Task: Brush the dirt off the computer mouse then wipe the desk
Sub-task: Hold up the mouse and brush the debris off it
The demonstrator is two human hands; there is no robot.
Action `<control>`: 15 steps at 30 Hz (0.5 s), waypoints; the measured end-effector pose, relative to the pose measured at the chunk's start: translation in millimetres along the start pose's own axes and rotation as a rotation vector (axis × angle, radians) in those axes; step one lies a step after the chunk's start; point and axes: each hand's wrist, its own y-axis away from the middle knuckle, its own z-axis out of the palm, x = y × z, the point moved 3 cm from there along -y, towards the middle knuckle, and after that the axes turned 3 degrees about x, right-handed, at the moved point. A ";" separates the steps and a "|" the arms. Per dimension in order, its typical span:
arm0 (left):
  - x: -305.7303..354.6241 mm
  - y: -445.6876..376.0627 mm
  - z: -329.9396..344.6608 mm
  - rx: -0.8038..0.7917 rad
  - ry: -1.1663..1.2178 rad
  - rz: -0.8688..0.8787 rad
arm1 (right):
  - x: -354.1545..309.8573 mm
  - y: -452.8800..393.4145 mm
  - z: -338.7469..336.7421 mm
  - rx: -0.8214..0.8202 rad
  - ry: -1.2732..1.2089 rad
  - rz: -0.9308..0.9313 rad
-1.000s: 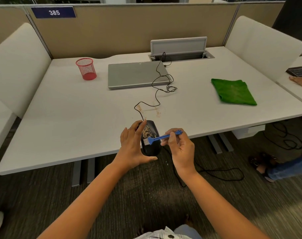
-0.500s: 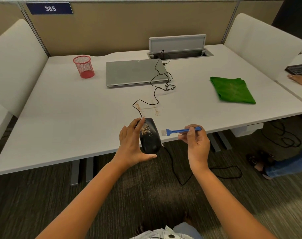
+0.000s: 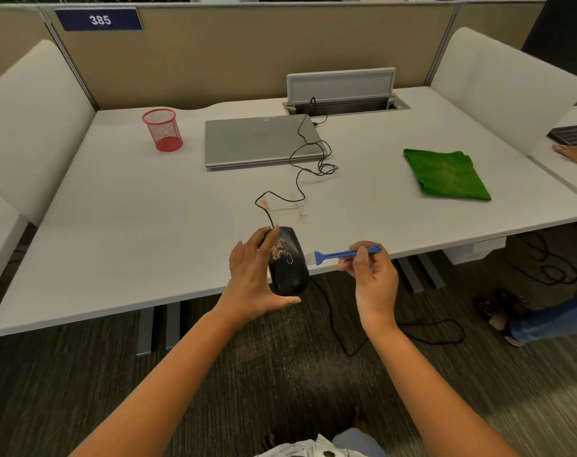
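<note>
Fingers of the left hand [image 3: 252, 278] clasp the mouse [image 3: 287, 260] above the desk [image 3: 148, 225] front edge; brown dirt [image 3: 279, 250] sits on its top. Right hand [image 3: 373, 275] pinches the brush [image 3: 343, 254], bristles just beside the mouse, apart. Cloth [image 3: 445, 174] lies on the desk, well right.

Open-plan office: tan cubicle partition [image 3: 247, 54] behind worktop [image 3: 148, 225], numbered plate "385" [image 3: 99, 19], closed laptop [image 3: 260, 140], mesh pen cup [image 3: 163, 130].

The left hand [image 3: 252, 282] hides the mouse's [image 3: 287, 263] left side; the keyboard [image 3: 574, 134] is cut off at the right edge.
</note>
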 end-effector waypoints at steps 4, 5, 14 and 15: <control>-4.1 1.0 -3.5 0.026 -0.006 -0.009 | -1.1 2.3 4.7 -0.030 -0.071 0.040; -4.5 1.2 -3.9 0.037 -0.005 -0.009 | -1.1 4.4 7.7 -0.060 -0.084 0.044; -4.2 4.6 -5.2 0.041 0.022 -0.015 | 2.9 0.5 -2.0 0.008 -0.071 0.124; -4.0 5.1 -4.5 0.042 0.023 -0.015 | -0.3 -0.3 -0.7 0.001 -0.091 0.121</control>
